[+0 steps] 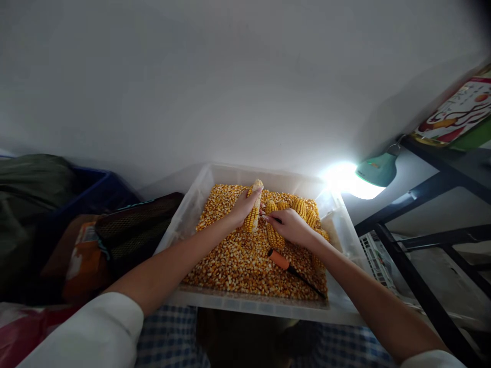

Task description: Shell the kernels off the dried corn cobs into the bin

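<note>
My left hand is closed around a corn cob held upright and slightly tilted, its right side and top pale where kernels are off. My right hand grips a thin dark-handled tool, its tip pointing at the cob; my fingers hide most of it. Both hands are above a clear plastic bin filled with loose corn kernels. Under and beyond my right hand lie several full corn cobs. A tool with an orange handle and dark shaft rests on the kernels nearer me.
A lit green lamp hangs from a dark metal frame at the right. Left of the bin are a dark mesh bag and a blue crate. A pale wall rises right behind the bin.
</note>
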Motion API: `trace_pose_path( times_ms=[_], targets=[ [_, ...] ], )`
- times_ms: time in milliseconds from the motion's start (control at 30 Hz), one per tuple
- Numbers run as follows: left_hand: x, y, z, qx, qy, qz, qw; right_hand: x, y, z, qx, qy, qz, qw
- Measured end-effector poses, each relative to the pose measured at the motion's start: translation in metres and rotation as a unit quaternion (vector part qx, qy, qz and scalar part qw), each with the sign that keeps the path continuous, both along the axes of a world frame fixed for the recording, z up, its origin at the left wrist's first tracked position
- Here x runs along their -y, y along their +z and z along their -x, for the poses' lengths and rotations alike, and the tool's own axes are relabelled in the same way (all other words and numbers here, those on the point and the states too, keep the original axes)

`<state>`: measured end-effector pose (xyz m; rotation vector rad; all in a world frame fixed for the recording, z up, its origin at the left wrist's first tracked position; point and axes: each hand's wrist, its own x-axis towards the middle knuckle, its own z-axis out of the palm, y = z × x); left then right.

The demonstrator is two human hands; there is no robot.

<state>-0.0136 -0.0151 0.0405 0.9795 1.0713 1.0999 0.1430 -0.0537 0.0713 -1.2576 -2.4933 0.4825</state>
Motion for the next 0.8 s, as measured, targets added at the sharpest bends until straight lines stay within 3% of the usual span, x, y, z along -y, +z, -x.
trace_pose_path(
  times_ms=[167, 533, 633, 800],
  targets=[
    [0.002, -0.001, -0.001, -0.033, 0.012, -0.004, 0.999, 0.001, -0.005, 0.002, 0.016, 0.004, -0.017, 1.000],
    [0.010, -0.012, -0.006, -0.200, 0.050, -0.060, 0.977, 0.006, -0.015, 0.008, 0.053, 0.029, -0.018, 0.998],
    [0.010, -0.010, -0.005, -0.262, 0.044, -0.103, 0.959, 0.007, -0.012, 0.006, 0.058, 0.037, -0.011, 0.998],
    [0.020, 0.000, -0.004, -0.399, 0.007, -0.200, 0.895, 0.004, -0.013, 0.004, 0.055, 0.080, -0.004, 0.995]
  ],
)
